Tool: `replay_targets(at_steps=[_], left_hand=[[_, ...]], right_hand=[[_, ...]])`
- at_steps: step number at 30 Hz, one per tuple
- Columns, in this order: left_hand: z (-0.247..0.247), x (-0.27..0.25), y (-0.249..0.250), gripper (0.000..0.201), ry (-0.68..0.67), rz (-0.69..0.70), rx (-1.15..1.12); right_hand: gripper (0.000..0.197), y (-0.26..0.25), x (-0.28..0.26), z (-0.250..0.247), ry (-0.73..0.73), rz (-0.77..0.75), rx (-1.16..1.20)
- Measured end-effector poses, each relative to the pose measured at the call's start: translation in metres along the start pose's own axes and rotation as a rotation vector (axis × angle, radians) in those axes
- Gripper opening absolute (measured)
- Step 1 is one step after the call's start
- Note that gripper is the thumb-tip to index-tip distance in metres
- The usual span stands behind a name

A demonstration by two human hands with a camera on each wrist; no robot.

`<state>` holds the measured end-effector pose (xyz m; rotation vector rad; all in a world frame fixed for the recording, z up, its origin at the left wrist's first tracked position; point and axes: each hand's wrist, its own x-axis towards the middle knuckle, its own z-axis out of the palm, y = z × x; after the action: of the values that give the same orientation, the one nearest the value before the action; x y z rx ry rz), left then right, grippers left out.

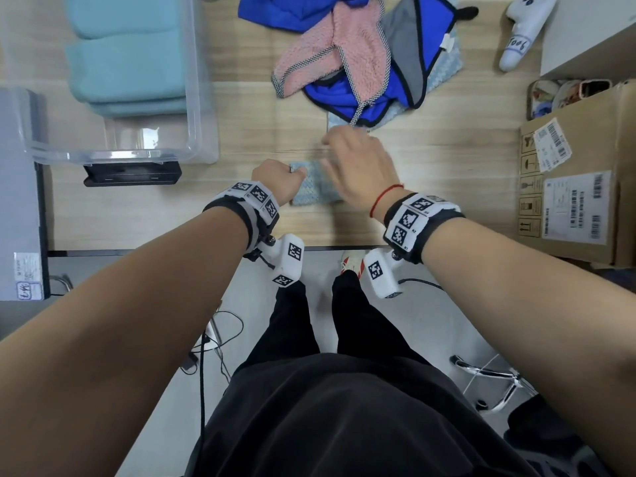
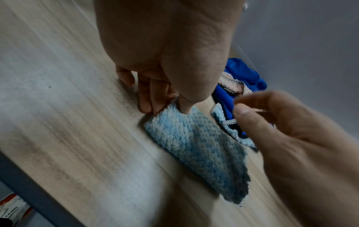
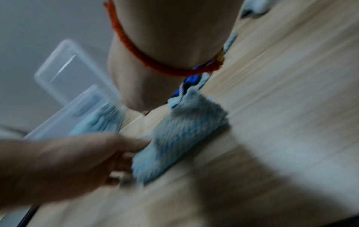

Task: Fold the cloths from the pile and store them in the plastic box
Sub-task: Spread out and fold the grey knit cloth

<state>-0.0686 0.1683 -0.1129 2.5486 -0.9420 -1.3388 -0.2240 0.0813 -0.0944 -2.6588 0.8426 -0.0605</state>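
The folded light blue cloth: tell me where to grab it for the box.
Pinch the folded light blue cloth at its left short end, where the left hand already grips it, and likely bring the right hand to the opposite end. It lies flat as a narrow strip, so holding both ends should keep the layers together.

We read little here: "Jool", or something close, is handwritten on a label on the white controller. The cardboard box carries barcoded shipping labels and handling symbols, their print too small to read.

folded light-blue cloth flat on table | pile beyond | plastic box holds teal cloths
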Motion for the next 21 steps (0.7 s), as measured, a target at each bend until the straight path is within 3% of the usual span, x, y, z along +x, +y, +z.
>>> replay_targets(at_steps=[2,5,11,18,20,21], left_hand=[[0.000,-0.001,0.001,0.053,0.015,-0.007,-0.015],[0.001,-0.001,0.000,0.051,0.012,-0.014,-0.006],[0.002,-0.001,0.000,0.049,-0.019,-0.028,-0.015],[0.006,-0.011,0.010,0.029,0.102,-0.034,-0.136],[0.007,-0.010,0.013,0.047,0.015,-0.058,-0.178],[0.006,-0.011,0.014,0.067,-0.029,-0.078,-0.214]], right_hand=[[0.052,-0.011,-0.004,0.015,-0.175,-0.074,-0.032],[0.066,-0.006,-0.016,0.037,-0.376,-0.025,-0.092],[0.073,0.034,-0.031,0.035,-0.399,0.112,-0.099],[0.073,0.042,-0.036,0.038,-0.411,0.168,-0.074],[0.073,0.041,-0.035,0.039,-0.409,0.170,-0.069],[0.073,0.041,-0.035,0.039,-0.413,0.170,-0.068]])
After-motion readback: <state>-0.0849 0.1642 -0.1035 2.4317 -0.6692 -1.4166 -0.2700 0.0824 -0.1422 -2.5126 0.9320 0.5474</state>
